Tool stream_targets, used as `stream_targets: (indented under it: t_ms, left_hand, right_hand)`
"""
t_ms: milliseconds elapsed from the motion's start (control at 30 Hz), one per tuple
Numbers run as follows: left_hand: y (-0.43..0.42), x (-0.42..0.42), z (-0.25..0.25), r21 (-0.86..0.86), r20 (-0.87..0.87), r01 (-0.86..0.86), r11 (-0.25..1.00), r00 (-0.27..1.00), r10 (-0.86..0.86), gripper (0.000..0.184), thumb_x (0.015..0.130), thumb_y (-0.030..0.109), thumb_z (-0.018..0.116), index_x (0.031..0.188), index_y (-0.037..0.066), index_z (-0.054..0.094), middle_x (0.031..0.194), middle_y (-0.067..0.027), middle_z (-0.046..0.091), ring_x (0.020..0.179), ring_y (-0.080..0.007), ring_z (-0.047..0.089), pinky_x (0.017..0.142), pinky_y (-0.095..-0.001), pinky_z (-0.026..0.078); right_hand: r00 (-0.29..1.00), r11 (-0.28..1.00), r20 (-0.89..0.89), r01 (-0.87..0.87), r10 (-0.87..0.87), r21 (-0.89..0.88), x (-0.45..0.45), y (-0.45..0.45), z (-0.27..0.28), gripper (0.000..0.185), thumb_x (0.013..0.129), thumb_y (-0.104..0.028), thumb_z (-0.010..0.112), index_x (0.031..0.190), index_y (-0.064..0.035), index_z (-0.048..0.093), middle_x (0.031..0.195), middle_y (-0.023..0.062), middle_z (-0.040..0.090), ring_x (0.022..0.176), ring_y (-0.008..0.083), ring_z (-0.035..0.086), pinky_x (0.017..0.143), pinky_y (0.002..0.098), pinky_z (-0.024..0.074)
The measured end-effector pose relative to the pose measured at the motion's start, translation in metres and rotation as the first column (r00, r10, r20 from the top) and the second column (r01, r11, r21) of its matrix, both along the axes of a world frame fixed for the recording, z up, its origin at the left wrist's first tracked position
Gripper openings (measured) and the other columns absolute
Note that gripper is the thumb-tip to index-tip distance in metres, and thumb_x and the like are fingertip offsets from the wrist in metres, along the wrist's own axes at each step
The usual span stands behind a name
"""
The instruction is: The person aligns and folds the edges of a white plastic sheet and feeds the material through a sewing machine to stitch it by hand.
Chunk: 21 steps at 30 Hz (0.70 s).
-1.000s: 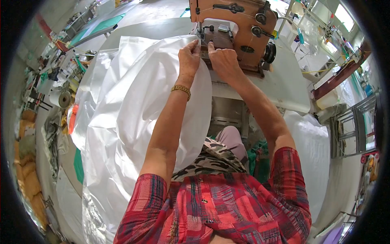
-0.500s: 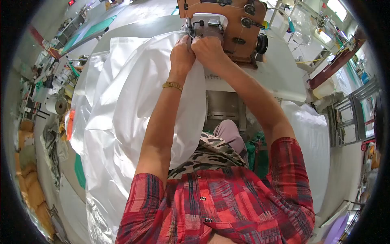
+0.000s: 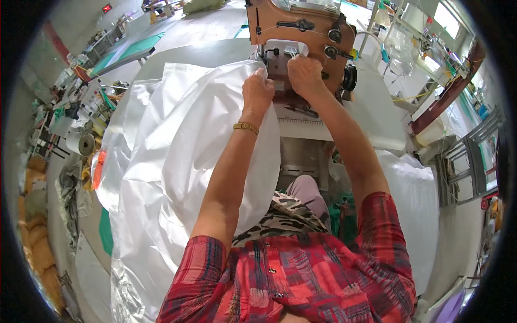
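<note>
A large white plastic-like sheet point(image 3: 188, 124) drapes over the table's left side, its upper edge running up to the needle area of a brown sewing machine point(image 3: 318, 35). My left hand point(image 3: 257, 92), with a gold-coloured watch point(image 3: 246, 127) at the wrist, is closed on that edge just below the needle. Over the machine's bed, right of the needle, my right hand point(image 3: 305, 74) is closed with its knuckles up. Whatever its fingers hold, if anything, is hidden. A dark slim tool point(image 3: 301, 110) lies on the table below the machine.
A ruler strip point(image 3: 301, 121) runs along the table's front edge. The machine's black handwheel point(image 3: 350, 78) sticks out to the right. More white sheet point(image 3: 409, 188) hangs at the table's right side. A white roll point(image 3: 81, 141) stands at the left.
My hands, which were together at the needle, are now apart. The right hand has moved right, off the sheet's edge; the left stays by the edge. The view has shifted slightly.
</note>
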<state>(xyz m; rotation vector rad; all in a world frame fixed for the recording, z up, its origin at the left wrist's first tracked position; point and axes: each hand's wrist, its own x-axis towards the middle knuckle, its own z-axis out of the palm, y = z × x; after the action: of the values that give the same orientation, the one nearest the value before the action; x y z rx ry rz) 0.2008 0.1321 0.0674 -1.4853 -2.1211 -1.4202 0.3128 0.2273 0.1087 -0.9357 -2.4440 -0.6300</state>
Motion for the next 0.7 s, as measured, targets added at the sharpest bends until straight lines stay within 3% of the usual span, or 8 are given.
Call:
stream_targets:
  t_ms: [133,200,333,400,433,500,633,700]
  left_hand:
    - [-0.005,-0.006,-0.001,-0.049,-0.05,-0.038,0.998,0.998,0.036,0.035,0.079,0.008,0.054,0.11,-0.006,0.06,0.098,-0.0278,0.064,0.089,-0.0418,0.063,0.082,-0.0464,0.051]
    - [-0.006,-0.008,-0.006,-0.025,-0.08,-0.038,0.999,0.996,0.036,0.036,0.079,0.008,0.054,0.112,-0.006,0.06,0.099,-0.0272,0.064,0.089,-0.0413,0.063,0.081,-0.0458,0.052]
    - [-0.006,-0.007,-0.007,-0.041,-0.092,-0.034,0.999,0.995,0.03,0.039,0.08,0.007,0.053,0.117,-0.005,0.059,0.103,-0.0258,0.064,0.089,-0.0404,0.064,0.081,-0.0446,0.052]
    - [-0.009,-0.005,-0.004,-0.04,-0.052,-0.016,0.999,0.999,0.014,0.04,0.079,0.004,0.051,0.117,-0.005,0.059,0.107,-0.0275,0.063,0.095,-0.0405,0.063,0.086,-0.0447,0.05]
    - [-0.008,-0.007,-0.007,-0.03,-0.072,-0.011,0.999,0.997,0.009,0.04,0.08,0.005,0.052,0.117,-0.005,0.059,0.106,-0.027,0.063,0.093,-0.0407,0.063,0.084,-0.045,0.051]
    - [-0.007,-0.009,-0.008,-0.023,-0.098,0.0,1.0,0.995,-0.002,0.04,0.08,0.006,0.052,0.118,-0.005,0.058,0.106,-0.0264,0.063,0.092,-0.0409,0.063,0.081,-0.0454,0.052]
    - [-0.007,-0.01,-0.009,-0.008,-0.106,0.011,1.0,0.994,-0.011,0.039,0.08,0.006,0.052,0.116,-0.005,0.059,0.105,-0.0261,0.063,0.092,-0.0409,0.062,0.082,-0.0458,0.052]
    - [-0.007,-0.013,-0.011,0.007,-0.109,0.032,0.999,0.994,-0.031,0.039,0.079,0.006,0.052,0.116,-0.005,0.059,0.104,-0.0258,0.063,0.092,-0.041,0.063,0.082,-0.046,0.052]
  right_hand:
    - [0.997,0.998,0.082,0.006,0.0,-0.068,0.0,0.006,0.001,0.015,0.083,-0.014,0.059,0.087,-0.0021,0.068,0.077,0.014,0.069,0.073,0.026,0.07,0.057,0.0387,0.0546]
    - [0.999,0.998,-0.007,-0.035,0.035,-0.047,0.01,-0.009,0.011,0.02,0.084,-0.023,0.063,0.086,-0.0047,0.068,0.071,0.0105,0.068,0.067,0.0258,0.069,0.056,0.0399,0.0539]
    - [0.984,0.989,-0.099,-0.143,0.146,0.041,0.004,-0.04,0.047,0.022,0.084,-0.028,0.065,0.087,-0.0065,0.065,0.074,0.0086,0.066,0.071,0.0253,0.068,0.056,0.0379,0.0532]
    - [0.809,0.884,-0.383,-0.329,0.446,0.334,-0.013,-0.038,0.062,0.019,0.083,-0.024,0.067,0.09,-0.0076,0.062,0.082,0.0064,0.065,0.081,0.0239,0.066,0.065,0.0354,0.0502]
    - [0.808,0.884,-0.389,-0.323,0.443,0.338,-0.021,-0.036,0.072,0.019,0.083,-0.024,0.067,0.09,-0.0076,0.062,0.082,0.0064,0.065,0.081,0.0239,0.066,0.065,0.0354,0.0502]
    - [0.753,0.786,-0.361,-0.319,0.55,0.53,-0.036,-0.032,0.093,0.018,0.082,-0.021,0.067,0.092,-0.0079,0.059,0.087,0.0044,0.063,0.09,0.0221,0.062,0.074,0.034,0.0447]
    - [0.842,0.819,-0.301,-0.252,0.449,0.516,-0.061,-0.018,0.118,0.016,0.082,-0.021,0.066,0.092,-0.0087,0.062,0.086,0.0033,0.062,0.091,0.0207,0.06,0.079,0.0351,0.0404]
    - [0.842,0.759,-0.207,-0.309,0.498,0.573,-0.068,-0.01,0.125,0.012,0.084,-0.019,0.063,0.09,-0.0086,0.064,0.086,0.0058,0.064,0.087,0.0239,0.063,0.073,0.0361,0.0438]
